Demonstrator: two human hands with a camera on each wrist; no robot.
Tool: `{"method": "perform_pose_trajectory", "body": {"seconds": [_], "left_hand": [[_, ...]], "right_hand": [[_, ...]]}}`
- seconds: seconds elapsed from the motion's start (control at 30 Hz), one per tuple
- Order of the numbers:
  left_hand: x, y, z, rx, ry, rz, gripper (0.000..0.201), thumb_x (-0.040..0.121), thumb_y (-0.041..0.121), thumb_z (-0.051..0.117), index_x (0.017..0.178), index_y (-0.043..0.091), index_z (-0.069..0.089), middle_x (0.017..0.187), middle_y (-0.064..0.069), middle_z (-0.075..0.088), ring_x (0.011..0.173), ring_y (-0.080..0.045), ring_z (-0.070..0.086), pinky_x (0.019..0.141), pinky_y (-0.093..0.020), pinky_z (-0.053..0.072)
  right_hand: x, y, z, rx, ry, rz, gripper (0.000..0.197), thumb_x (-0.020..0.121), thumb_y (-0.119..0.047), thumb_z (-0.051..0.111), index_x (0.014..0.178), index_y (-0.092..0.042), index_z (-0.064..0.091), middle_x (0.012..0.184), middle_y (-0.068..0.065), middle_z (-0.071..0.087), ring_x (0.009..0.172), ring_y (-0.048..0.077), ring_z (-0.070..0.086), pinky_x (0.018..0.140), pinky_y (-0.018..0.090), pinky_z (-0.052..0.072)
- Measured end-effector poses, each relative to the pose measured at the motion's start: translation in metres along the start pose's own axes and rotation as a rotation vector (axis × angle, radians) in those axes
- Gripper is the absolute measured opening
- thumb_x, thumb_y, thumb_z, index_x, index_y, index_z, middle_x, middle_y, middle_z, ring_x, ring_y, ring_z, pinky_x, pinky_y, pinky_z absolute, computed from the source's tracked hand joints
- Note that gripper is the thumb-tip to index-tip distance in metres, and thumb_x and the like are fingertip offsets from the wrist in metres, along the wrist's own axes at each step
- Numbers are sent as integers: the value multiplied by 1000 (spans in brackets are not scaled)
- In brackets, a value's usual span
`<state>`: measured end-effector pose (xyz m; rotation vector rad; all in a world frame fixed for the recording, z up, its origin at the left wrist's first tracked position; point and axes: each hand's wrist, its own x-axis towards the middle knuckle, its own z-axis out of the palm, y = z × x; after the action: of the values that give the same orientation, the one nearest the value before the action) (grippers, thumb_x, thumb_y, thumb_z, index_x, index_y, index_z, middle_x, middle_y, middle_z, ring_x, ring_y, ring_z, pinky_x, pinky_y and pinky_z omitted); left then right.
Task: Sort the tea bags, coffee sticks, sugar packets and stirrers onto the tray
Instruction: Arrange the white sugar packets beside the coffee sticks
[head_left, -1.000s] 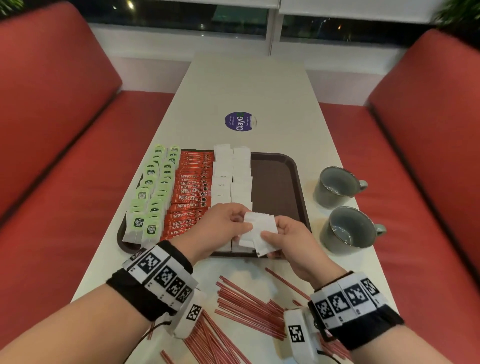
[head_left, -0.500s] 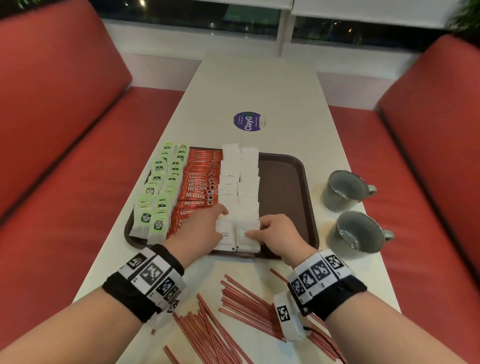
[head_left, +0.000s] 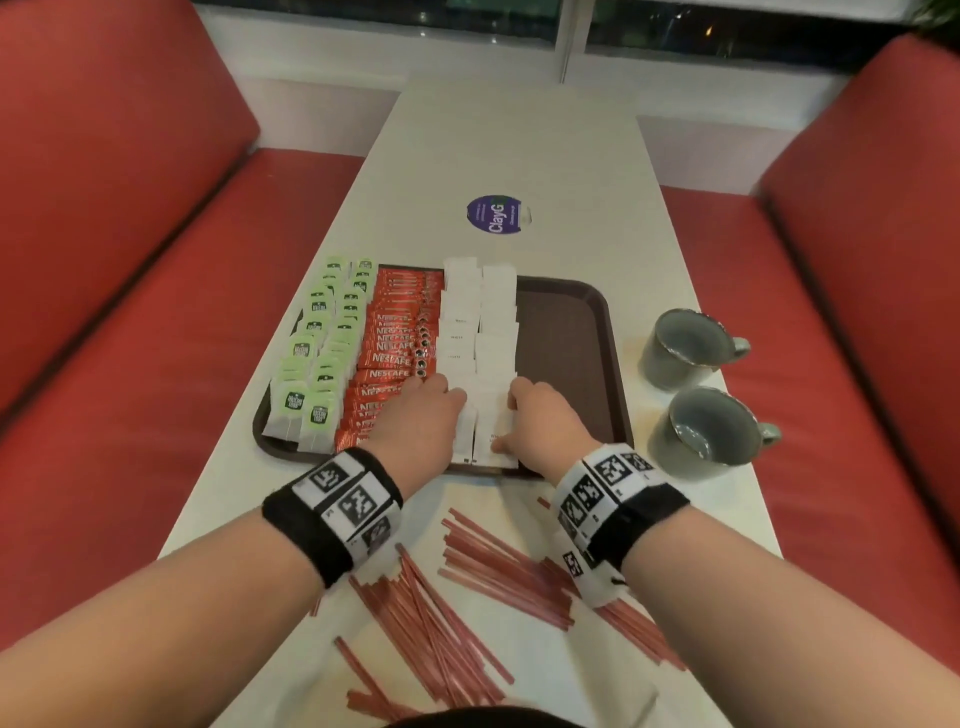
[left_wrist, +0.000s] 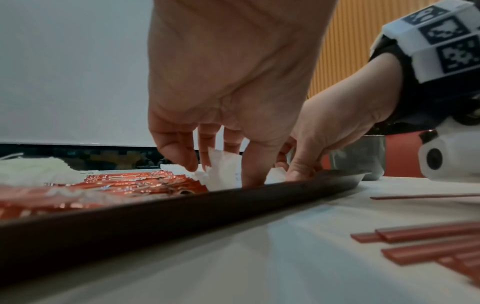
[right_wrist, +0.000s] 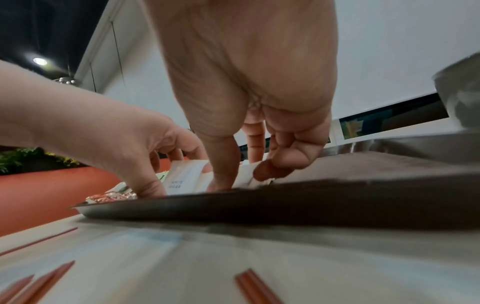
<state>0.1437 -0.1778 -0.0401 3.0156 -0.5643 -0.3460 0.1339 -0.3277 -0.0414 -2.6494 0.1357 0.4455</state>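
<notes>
A dark brown tray holds rows of green tea bags, red coffee sticks and two columns of white sugar packets; its right part is bare. My left hand and right hand flank the nearest packets at the tray's front edge. In the left wrist view a sugar packet bows up between the left thumb and fingers. The right thumb presses down on the neighbouring packet, with the outer fingers curled. Red stirrers lie loose on the table in front of the tray.
Two grey cups stand right of the tray. A round purple sticker lies on the white table beyond it. Red benches run along both sides.
A second ago both hands held sugar packets above the tray's front edge. They have lowered the packets onto the near end of the sugar columns and now grip them there.
</notes>
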Motion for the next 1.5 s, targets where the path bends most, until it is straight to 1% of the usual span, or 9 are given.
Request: {"method": "perform_pose_trajectory", "body": {"seconds": [0.23, 0.4, 0.53, 0.63, 0.83, 0.97, 1.13, 1.37, 1.5], "left_hand": [[-21, -7, -10, -60, 102, -9, 71, 79, 34, 71, 140, 20, 37, 136, -4, 45, 122, -27, 40, 100, -40, 40], [-73, -21, -9, -324, 191, -22, 58, 82, 37, 69, 133, 23, 48, 136, 0, 48, 126, -22, 38, 107, -39, 31], [-121, -30, 5, -467, 217, -69, 43, 81, 28, 72, 121, 22, 58, 126, 1, 55, 120, -20, 45, 103, -40, 38], [-149, -32, 17, -502, 202, -131, 35, 79, 26, 74, 112, 27, 62, 117, 6, 57, 114, -18, 49, 99, -39, 42], [-198, -33, 39, -476, 7, -137, 32, 74, 32, 78, 96, 42, 58, 110, 18, 57, 107, -8, 49, 95, -31, 44], [-215, -24, 51, -394, -145, -37, 42, 71, 40, 79, 103, 44, 53, 111, 25, 49, 110, -2, 40, 96, -17, 30], [-216, -10, 66, -319, -118, 1, 42, 75, 39, 76, 114, 35, 60, 112, 24, 47, 109, -1, 39, 95, -13, 28], [-213, 5, 67, -335, -32, -40, 36, 77, 36, 75, 111, 33, 65, 108, 26, 47, 108, -3, 41, 92, -17, 29], [-210, 7, 58, -411, 6, -78, 33, 78, 33, 74, 109, 35, 62, 110, 25, 48, 110, -3, 40, 97, -20, 30]], "right_hand": [[-43, 23, -35, 194, 198, -56, 37, 84, -38, 69, 113, -20, 54, 104, -2, 52, 87, 13, 53, 68, 22, 38], [-119, 84, -76, 412, 355, -12, 14, 83, -23, 70, 95, -22, 63, 90, -6, 63, 75, 8, 55, 65, 21, 41], [-181, 129, -68, 332, 246, 111, 15, 81, -21, 74, 86, -31, 63, 83, -9, 65, 63, 8, 56, 55, 18, 40], [-206, 146, -42, 225, 99, 155, 22, 77, -24, 77, 87, -35, 62, 95, -11, 66, 76, 3, 59, 62, 13, 41], [-199, 126, -9, -75, -93, 150, 57, 74, -33, 76, 125, -25, 53, 117, -5, 49, 107, 15, 50, 84, 24, 40], [-206, 120, -3, -278, -148, 107, 69, 64, -43, 80, 121, -29, 43, 109, -5, 43, 100, 18, 43, 79, 31, 43], [-221, 128, 11, -426, -227, -143, 73, 70, -44, 75, 133, -42, 37, 123, -11, 39, 113, 16, 38, 90, 32, 34], [-211, 127, 14, -552, -192, -420, 43, 80, -32, 67, 121, -33, 54, 122, -7, 40, 113, 19, 34, 85, 34, 27], [-207, 131, 7, -199, -177, -372, 17, 87, -17, 60, 102, -24, 60, 102, -13, 53, 101, 16, 44, 81, 32, 33]]}}
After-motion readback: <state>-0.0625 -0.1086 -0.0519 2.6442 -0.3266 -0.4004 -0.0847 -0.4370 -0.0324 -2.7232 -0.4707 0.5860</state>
